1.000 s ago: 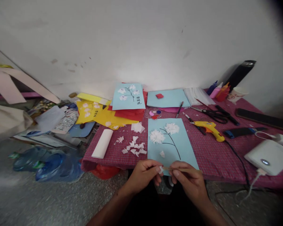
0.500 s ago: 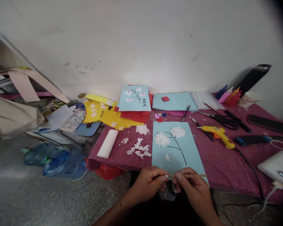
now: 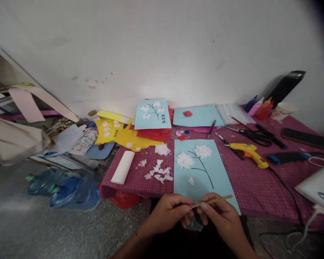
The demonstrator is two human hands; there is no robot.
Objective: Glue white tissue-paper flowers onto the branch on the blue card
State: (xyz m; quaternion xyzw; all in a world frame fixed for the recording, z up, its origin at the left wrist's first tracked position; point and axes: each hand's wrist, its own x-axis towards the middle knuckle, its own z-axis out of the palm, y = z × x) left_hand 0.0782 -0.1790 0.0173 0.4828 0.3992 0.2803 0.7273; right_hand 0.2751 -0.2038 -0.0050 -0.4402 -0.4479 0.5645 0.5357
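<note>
My right hand [image 3: 218,212] pinches a thin wooden stick [image 3: 225,197] between thumb and fingers. My left hand [image 3: 175,212] is closed at the stick's left end, fingertips pressed round a small bit of white paper that is mostly hidden. Both hands are at the near edge of a light blue sheet [image 3: 218,183]. On that sheet are two fluffy white paper flowers [image 3: 185,160], a drawn dark branch and a loose white paper tuft [image 3: 191,181]. Left of it lie several torn white paper pieces [image 3: 159,171] and a white paper roll [image 3: 123,167].
A yellow glue gun [image 3: 250,153], black scissors [image 3: 255,136] and a white power bank [image 3: 317,189] lie to the right. A finished blue flower card [image 3: 152,122] rests on red and yellow paper at the back. Large water bottles [image 3: 72,190] are on the floor at left.
The stick has tilted, its right end rising, and turned slightly in my fingers. Both hands have dropped a little. The white bit at the stick's tip shows less.
</note>
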